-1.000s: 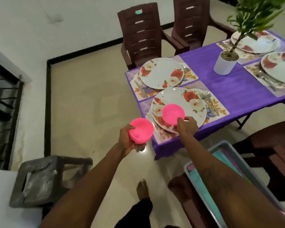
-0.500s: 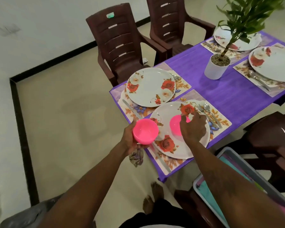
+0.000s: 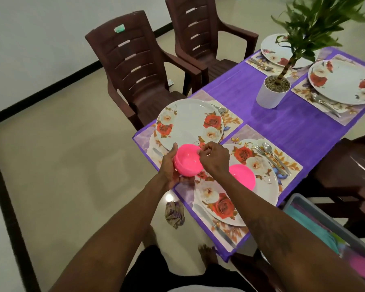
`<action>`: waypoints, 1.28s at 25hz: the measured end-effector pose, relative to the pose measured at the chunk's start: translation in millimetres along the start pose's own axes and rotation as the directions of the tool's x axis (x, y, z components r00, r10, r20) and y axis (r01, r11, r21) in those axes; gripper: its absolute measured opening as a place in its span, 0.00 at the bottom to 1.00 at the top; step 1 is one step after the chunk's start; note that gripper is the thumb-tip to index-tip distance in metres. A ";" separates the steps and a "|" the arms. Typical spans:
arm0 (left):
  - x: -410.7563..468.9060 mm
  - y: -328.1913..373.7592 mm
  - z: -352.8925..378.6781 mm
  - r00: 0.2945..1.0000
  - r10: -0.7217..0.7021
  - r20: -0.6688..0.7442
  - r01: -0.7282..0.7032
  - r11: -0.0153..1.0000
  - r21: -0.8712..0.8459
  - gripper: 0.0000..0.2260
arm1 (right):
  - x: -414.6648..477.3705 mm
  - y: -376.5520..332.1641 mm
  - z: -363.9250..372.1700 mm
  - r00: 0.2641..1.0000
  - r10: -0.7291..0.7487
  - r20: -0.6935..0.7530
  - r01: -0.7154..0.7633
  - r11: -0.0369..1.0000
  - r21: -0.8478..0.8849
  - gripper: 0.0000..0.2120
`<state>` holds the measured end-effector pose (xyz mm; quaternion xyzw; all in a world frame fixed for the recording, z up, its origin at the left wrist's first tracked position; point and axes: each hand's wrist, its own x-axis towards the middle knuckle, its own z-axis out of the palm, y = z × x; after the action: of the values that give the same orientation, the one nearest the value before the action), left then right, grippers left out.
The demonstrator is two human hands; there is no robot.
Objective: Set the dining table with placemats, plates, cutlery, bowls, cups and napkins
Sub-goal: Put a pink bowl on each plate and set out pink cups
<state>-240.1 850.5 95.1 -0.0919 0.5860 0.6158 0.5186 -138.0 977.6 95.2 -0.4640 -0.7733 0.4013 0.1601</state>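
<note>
Left hand [image 3: 169,166] grips a pink bowl [image 3: 188,163] from its left side and underneath, fingers curled round the wall, thumb up against the far rim. The bowl is upright, mouth up, held off the surface over the near-left corner of the bench [image 3: 303,144], between the two closest plates. Right hand [image 3: 215,158] is bent over the same bowl, with its fingertips [image 3: 201,152] pinching the right rim. A second pink bowl [image 3: 243,175] sits upright on the near floral plate [image 3: 266,188], partly hidden behind the right wrist. That plate lies on a floral placemat [image 3: 291,165], with a fork and spoon [image 3: 271,153] beside it on the right and a knife [image 3: 216,225] on the left. A far floral plate [image 3: 190,121] rests on its own placemat [image 3: 232,119] just beyond, with no bowl on it. The bench carries a purple cloth [image 3: 240,87], a potted plant [image 3: 272,94] near the middle, and two more floral plates [image 3: 343,81] at the far end, each on a mat with cutlery beside it. Two brown plastic chairs [image 3: 135,68] stand at the left side. A grey bin [image 3: 299,202] holding teal cloths sits at lower right. A crumpled cloth [image 3: 174,213] lies on the floor below the bench edge.
</note>
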 end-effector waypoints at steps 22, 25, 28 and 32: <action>119.8 214.4 -197.2 0.967 -0.157 0.200 0.083 0.938 0.336 0.20 | 75.9 -120.6 137.5 0.761 0.464 -0.453 -0.480 0.873 0.088 0.18; 137.2 229.2 -185.2 0.947 -0.186 0.261 0.074 0.920 0.385 0.20 | 95.5 -150.8 165.9 0.838 0.348 -0.420 -0.330 0.937 0.117 0.16; 160.5 255.6 -185.9 0.944 -0.186 0.272 0.063 0.912 0.404 0.20 | 125.4 -170.7 203.8 0.873 0.311 -0.375 -0.272 0.950 0.154 0.20; 206.0 318.0 -201.7 0.942 -0.159 0.296 0.021 0.907 0.420 0.20 | 174.7 -215.6 252.7 0.956 0.174 -0.236 -0.134 0.975 0.177 0.25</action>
<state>-668.9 866.5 86.1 0.0943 0.6042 0.4602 0.6436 -512.3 952.8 80.9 -0.5557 -0.6738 0.4114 0.2608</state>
